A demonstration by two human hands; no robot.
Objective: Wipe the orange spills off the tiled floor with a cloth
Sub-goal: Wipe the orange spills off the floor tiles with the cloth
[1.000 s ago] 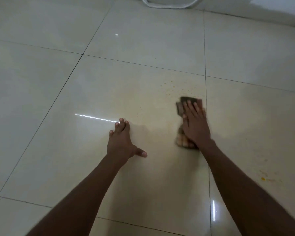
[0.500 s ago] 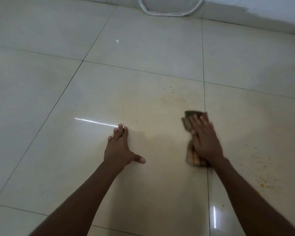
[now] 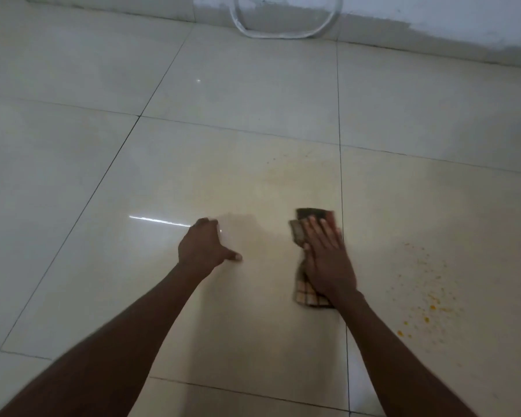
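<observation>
Checked cloth (image 3: 306, 291) flat on tile, orange spills (image 3: 427, 305) (scattered specks) rightward

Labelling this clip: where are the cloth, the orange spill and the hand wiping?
cloth (image 3: 309, 296), head view, checked near end.
orange spill (image 3: 432, 307), head view, brightest blob.
right hand (image 3: 328, 260), head view, back of hand.

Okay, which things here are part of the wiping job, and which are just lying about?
Job:
cloth, under the flat right hand
orange spills, right of the cloth
tiled floor
left hand, resting on the floor

Lying about:
clear hose loop by the wall
</observation>
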